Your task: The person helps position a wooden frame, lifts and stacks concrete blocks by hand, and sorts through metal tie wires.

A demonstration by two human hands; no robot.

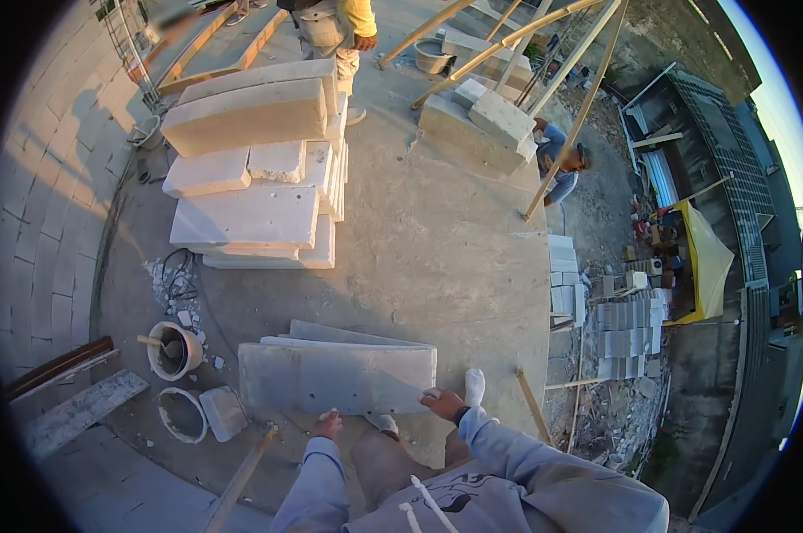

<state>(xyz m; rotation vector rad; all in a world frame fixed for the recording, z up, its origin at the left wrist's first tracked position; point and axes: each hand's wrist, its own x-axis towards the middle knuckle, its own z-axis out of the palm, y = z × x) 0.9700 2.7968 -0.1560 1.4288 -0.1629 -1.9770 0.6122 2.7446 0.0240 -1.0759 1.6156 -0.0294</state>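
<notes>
A long pale aerated concrete block (335,377) stands on its long edge on the concrete floor in front of me, its broad side facing me. Other slabs (357,335) lean close behind it. My right hand (443,405) is curled at the block's lower right corner, with a dark band on the wrist. My left hand (327,424) has bent fingers at the lower edge, left of my leg. The fingertips of both hands are partly hidden. My feet are close to the block's near side and right end.
A tall block stack (246,218) stands ahead. Two buckets (175,351) (183,415) and a small block (223,413) are at left. Wooden poles (533,409) mark the floor's right edge, with a drop beyond. One person (330,31) stands ahead; another (557,160) is beyond the edge.
</notes>
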